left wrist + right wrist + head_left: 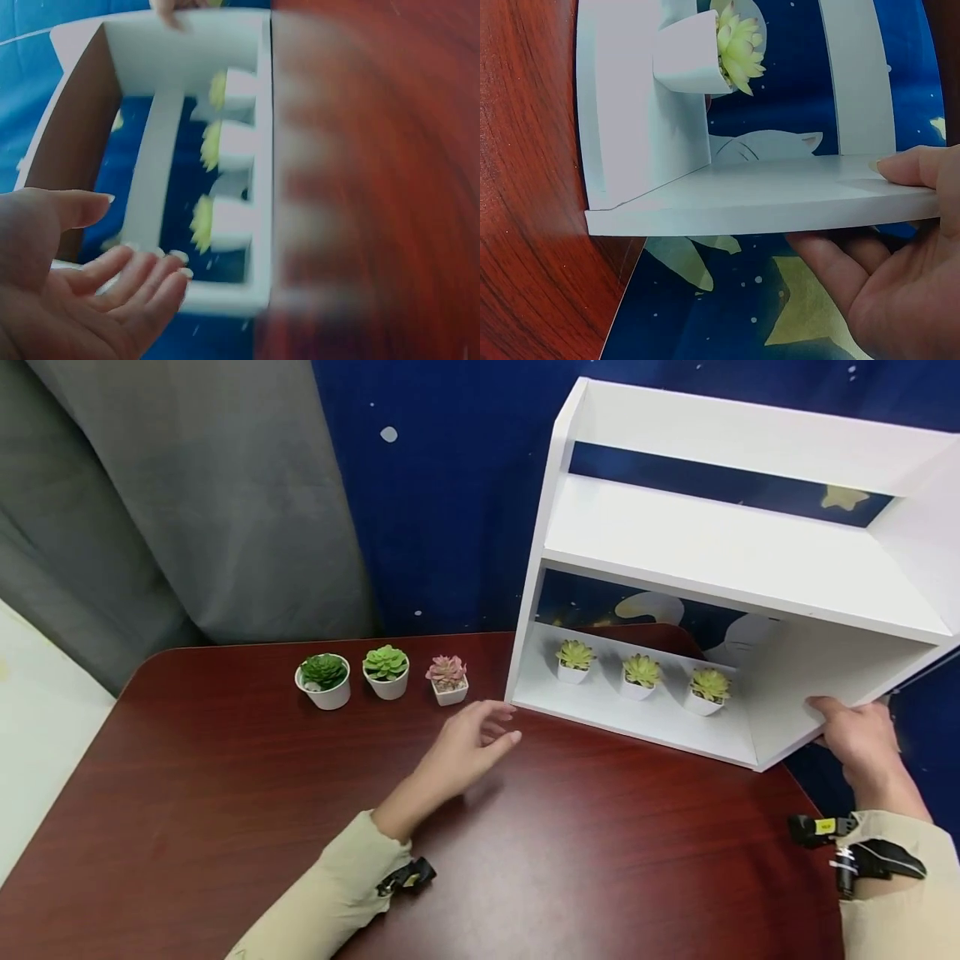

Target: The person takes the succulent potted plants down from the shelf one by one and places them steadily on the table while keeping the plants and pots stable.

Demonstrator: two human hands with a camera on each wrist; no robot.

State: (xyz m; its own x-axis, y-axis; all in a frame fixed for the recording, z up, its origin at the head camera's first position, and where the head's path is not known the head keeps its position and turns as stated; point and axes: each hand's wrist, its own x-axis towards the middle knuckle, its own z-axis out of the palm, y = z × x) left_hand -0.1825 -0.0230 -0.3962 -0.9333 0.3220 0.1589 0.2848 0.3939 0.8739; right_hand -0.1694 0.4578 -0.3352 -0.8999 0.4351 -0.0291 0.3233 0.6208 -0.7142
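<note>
A white two-tier shelf (pixel 645 731) stands at the right end of the table, with three small yellow-green potted succulents (pixel 636 677) in a row on its lower board. My right hand (pixel 862 739) grips the shelf's right side panel; in the right wrist view the thumb (pixel 911 166) lies inside and the fingers (pixel 832 266) outside. My left hand (pixel 468 743) hovers by the shelf's lower left corner, fingers loosely bent, holding nothing. Nearest to it is a pink succulent in a square white pot (pixel 448 681).
Left of the pink one stand a light green succulent (pixel 386 673) and a dark green succulent (pixel 324 681) in round white pots. The red-brown table (pixel 225 793) ends at the right below the shelf. Behind hang a grey curtain (pixel 255 510) and a blue patterned cloth (pixel 450 510).
</note>
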